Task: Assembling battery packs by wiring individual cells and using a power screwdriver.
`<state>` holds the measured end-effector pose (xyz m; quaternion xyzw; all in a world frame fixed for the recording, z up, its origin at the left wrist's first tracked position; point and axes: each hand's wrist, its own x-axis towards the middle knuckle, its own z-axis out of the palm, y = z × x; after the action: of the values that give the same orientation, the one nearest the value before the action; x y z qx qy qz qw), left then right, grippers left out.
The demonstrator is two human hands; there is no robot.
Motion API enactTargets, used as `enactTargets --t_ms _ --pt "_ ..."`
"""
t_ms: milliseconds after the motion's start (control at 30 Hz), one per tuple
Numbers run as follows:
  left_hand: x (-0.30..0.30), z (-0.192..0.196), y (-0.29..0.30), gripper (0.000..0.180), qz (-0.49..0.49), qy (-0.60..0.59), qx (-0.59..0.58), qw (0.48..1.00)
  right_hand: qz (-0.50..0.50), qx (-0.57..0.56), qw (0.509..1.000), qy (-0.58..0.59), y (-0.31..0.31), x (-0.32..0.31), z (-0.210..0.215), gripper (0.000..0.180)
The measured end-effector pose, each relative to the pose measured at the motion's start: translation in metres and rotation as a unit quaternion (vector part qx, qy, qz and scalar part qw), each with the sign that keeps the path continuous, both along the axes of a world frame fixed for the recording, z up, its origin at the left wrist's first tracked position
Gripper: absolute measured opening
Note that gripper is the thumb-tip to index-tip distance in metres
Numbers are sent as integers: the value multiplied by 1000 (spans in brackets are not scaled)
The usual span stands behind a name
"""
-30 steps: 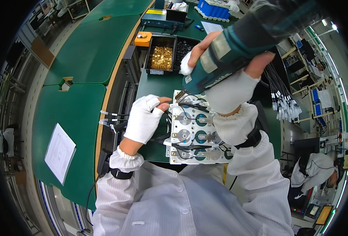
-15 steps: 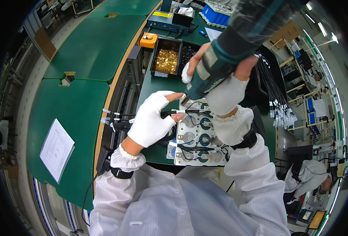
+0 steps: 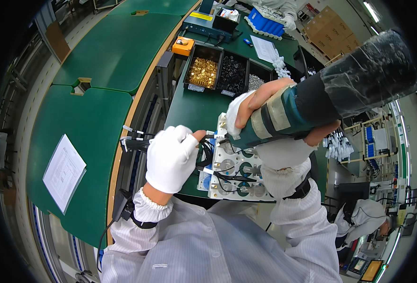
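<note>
L hand: L hand [image 3: 171,158], white glove w/ bare fingertips, fingers curled in, narrow grip; at blk cables [image 3: 208,152] by block's upper L edge. Can't tell if a lead is pinched.
R hand: R hand [image 3: 286,153], same glove type, wrapped round driver [image 3: 291,109], firm hold.
Driver: teal/blk body, clear wrap on rear end, tilted, nose down-L over block's upper part. Bit contact: can't tell.
Block: white block [image 3: 217,161], round see-thru windows, on green bench [image 3: 188,109] right in front of person, btwn/below both hands; cables across it + off its L side.
Bins: row of blk bins [image 3: 200,88] beyond block – gold parts [image 3: 202,70], blk parts [image 3: 233,73], silver parts [image 3: 255,82], L to R.
Bench, far: orange box [image 3: 183,46] just L of bins; blue pack [image 3: 266,22] farther back, co-worker's glove [image 3: 289,22] beside it.
L tbl: green tbl [image 3: 88,125], white sheet [image 3: 64,172] on it.
R side: white-tipped leads [image 3: 338,146] hanging; co-worker in white [image 3: 370,214] well apart, lower R.
</note>
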<state>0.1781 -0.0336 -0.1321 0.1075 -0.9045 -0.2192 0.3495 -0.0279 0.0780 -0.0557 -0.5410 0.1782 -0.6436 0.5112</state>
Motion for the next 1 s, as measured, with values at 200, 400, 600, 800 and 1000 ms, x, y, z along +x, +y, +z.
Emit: enactTargets --t_ms 200,400,600,800,1000 --pt "-1 -11 2 31 7 18 92 996 64 12 993 100 -9 -11 23 84" --pt "8 1 -2 36 -64 -70 19 995 211 -25 851 480 -13 -36 108 86" --pt "18 0 11 26 -164 -51 195 966 101 48 970 215 17 5 44 80" --pt "36 15 2 23 -217 -64 154 962 21 70 967 245 15 17 30 75" --pt "44 8 10 17 -207 -81 58 973 -43 -19 987 157 31 45 37 74"
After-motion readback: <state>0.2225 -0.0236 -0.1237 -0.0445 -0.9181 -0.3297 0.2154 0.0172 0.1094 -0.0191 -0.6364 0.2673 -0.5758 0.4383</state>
